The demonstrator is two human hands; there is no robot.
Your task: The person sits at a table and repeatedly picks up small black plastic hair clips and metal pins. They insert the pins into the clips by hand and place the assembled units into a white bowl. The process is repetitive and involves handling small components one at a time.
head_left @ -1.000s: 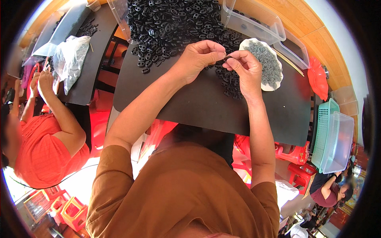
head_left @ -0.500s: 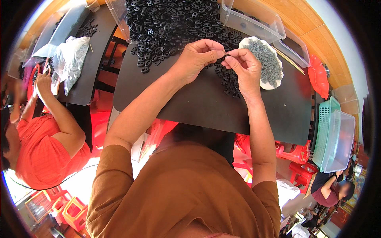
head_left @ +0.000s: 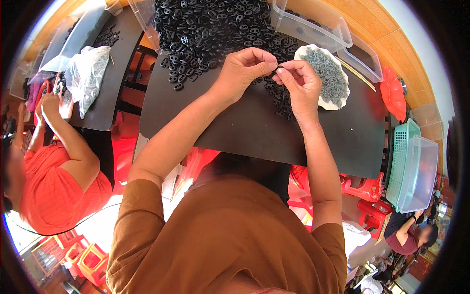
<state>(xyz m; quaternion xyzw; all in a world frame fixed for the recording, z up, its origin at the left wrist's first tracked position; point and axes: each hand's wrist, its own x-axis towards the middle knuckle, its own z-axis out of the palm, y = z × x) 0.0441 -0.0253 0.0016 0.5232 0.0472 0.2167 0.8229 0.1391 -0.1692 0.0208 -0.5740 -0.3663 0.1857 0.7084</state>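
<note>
Over the far middle of the dark table, my two hands meet at the fingertips. My right hand pinches a small black plastic piece between thumb and fingers. Closed in a pinch against it is my left hand; whatever lies between its fingertips is too small to make out. Beyond them spreads a large heap of black oval two-hole pieces. Smaller black parts lie under and beside my right hand. To its right, a white scalloped plate carries a mound of tiny grey pieces.
A clear plastic bin and thin sticks are at the far right. Green basket and red stools stand right of the table. At a left-hand table with a plastic bag sits a person in red.
My right hand has shifted slightly left and turned a little, so the black piece shows more clearly. My left hand keeps its place. The co-worker's hands at left have moved.
</note>
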